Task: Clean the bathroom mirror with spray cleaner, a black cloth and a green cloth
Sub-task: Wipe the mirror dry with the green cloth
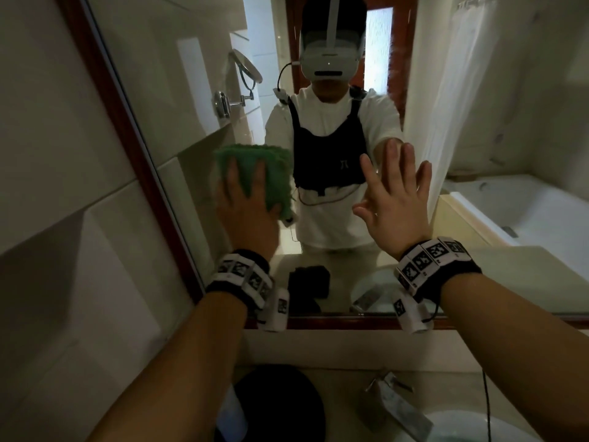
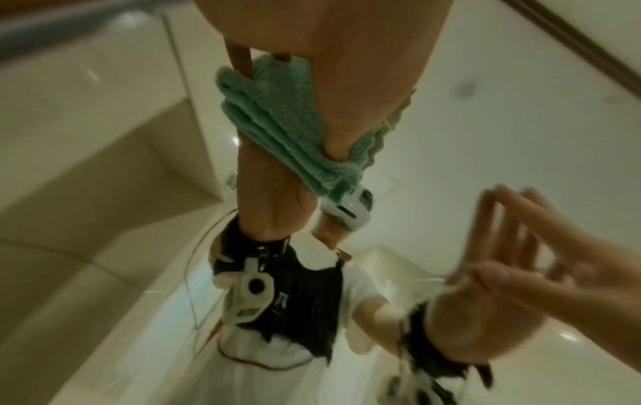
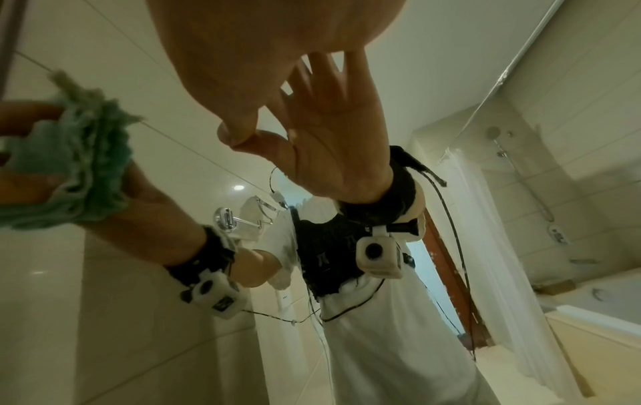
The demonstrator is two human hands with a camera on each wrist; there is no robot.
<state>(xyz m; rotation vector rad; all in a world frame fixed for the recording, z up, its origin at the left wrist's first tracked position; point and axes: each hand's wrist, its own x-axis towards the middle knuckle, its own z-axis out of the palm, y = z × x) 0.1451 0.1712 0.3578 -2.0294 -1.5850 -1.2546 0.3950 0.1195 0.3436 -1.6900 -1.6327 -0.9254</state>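
While the mirror (image 1: 197, 129) fills my view above the tabletop (image 1: 347, 400), I judge I'm at the green-cloth wiping step. My left hand (image 1: 245, 205) presses the folded green cloth (image 1: 271, 173) flat on the glass, fingers spread, its long axis roughly upright. My right hand (image 1: 395, 199) holds nothing, fingers straight at the glass. Next I'd sweep across. The black cloth (image 1: 277, 400) lies below.

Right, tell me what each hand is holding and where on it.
The left hand presses the folded green cloth flat against the mirror, fingers spread over its lower left part. The right hand holds nothing.
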